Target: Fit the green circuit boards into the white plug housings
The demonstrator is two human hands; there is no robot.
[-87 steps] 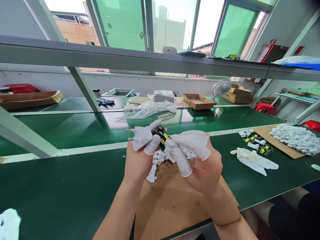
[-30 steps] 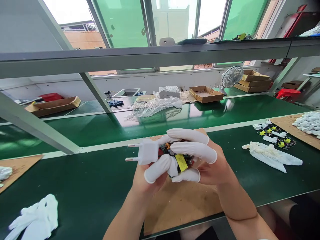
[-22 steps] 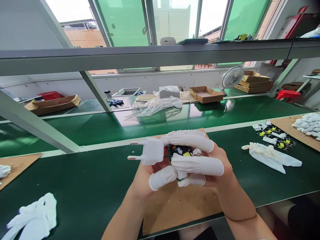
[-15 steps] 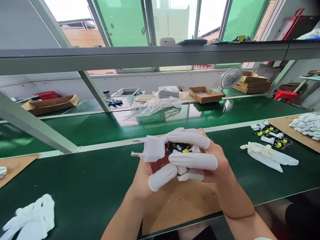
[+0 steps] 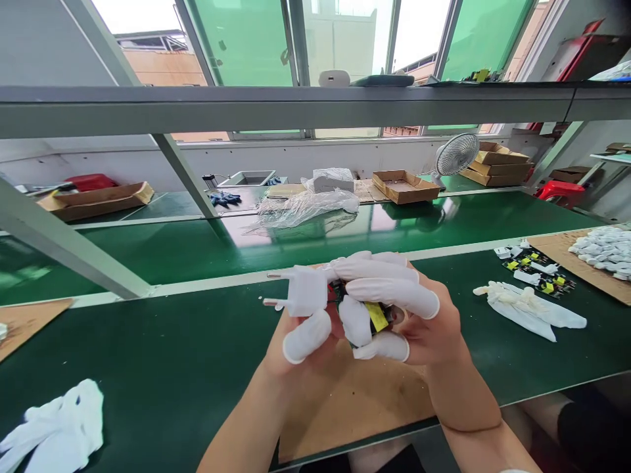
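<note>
Left cardboard: is lying on the green worktop, cut off by the edge of view.
White glove: is resting crumpled on the near part of the worktop, well apart from both hands.
White plug: is pointing its two metal pins leftward, raised above the worktop.
Left hand: is wearing white finger covers; its fingers are closing round the plug, thumb below, the others mostly hidden behind.
Circuit board: is lying between the two hands, just right of the plug, showing a yellow block; most of it is being hidden by fingers.
Right hand: is wearing similar covers; its fingers are curling around the circuit board and holding it, with narrow gaps between them.
Middle cardboard: is lying flat beneath the hands.
Limp glove: is lying right of the hands.
Board group: is sitting just beyond the limp glove, bearing yellow blocks and white pieces.
White pile: is covering part of the right cardboard.
</note>
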